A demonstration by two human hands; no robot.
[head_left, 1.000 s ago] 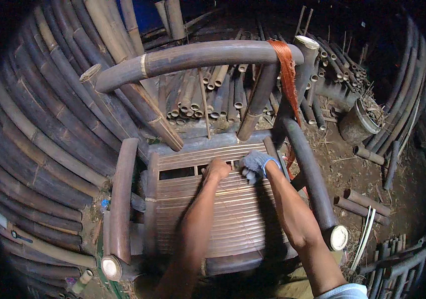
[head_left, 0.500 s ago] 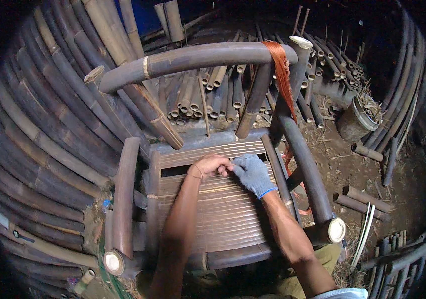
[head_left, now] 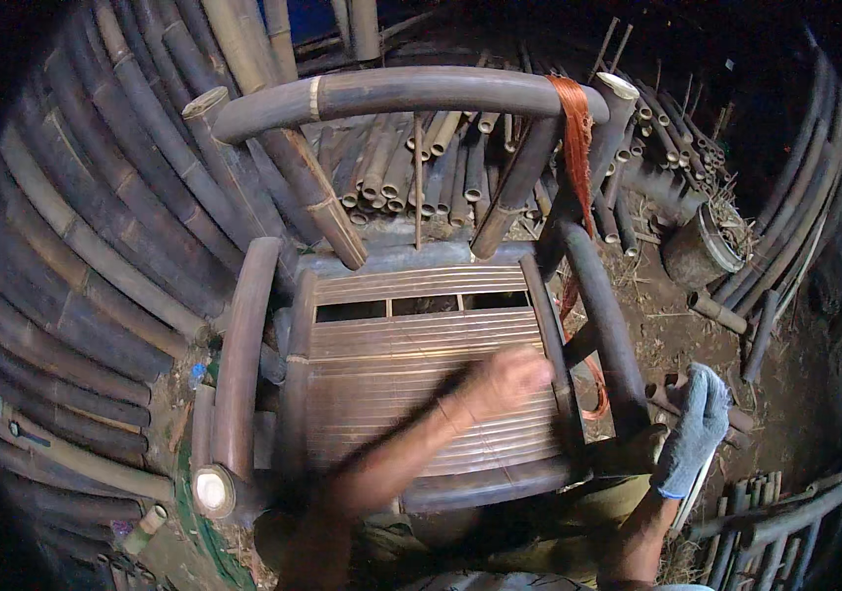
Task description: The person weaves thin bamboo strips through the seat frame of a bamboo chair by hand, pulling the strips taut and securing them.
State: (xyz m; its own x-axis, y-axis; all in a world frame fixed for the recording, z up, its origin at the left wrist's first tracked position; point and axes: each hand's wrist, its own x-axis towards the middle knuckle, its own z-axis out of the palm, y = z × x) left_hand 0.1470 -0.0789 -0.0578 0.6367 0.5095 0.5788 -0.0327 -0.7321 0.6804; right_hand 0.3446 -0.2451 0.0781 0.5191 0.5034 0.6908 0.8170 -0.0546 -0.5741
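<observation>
A dark bamboo armchair (head_left: pixel 411 91) stands before me, its seat (head_left: pixel 381 394) made of thin split-bamboo slats. My bare left hand (head_left: pixel 514 379) is over the right part of the seat, fingers curled and smeared by motion; whether it holds anything cannot be made out. Toward the seat's back is a dark gap (head_left: pixel 352 311) between slats, crossed by short pale supports. My right hand (head_left: pixel 692 433), in a grey-blue knit glove, is outside the chair's right armrest (head_left: pixel 606 325). Its fingers stretch forward above pale strips (head_left: pixel 694 497) on the floor, partly hidden by the hand.
Orange cord (head_left: pixel 573 128) hangs from the chair's back right corner. Dark bamboo poles (head_left: pixel 76 246) are stacked along the left, and cut poles (head_left: pixel 431 177) lie behind the chair. A bucket (head_left: pixel 702 246) of shavings stands at right. Bamboo slats (head_left: pixel 785 522) lie lower right.
Both hands have left the seat gap where they were together. The left moved nearer and right over the slats; the gloved right went out past the armrest to the floor strips. The view shifted slightly.
</observation>
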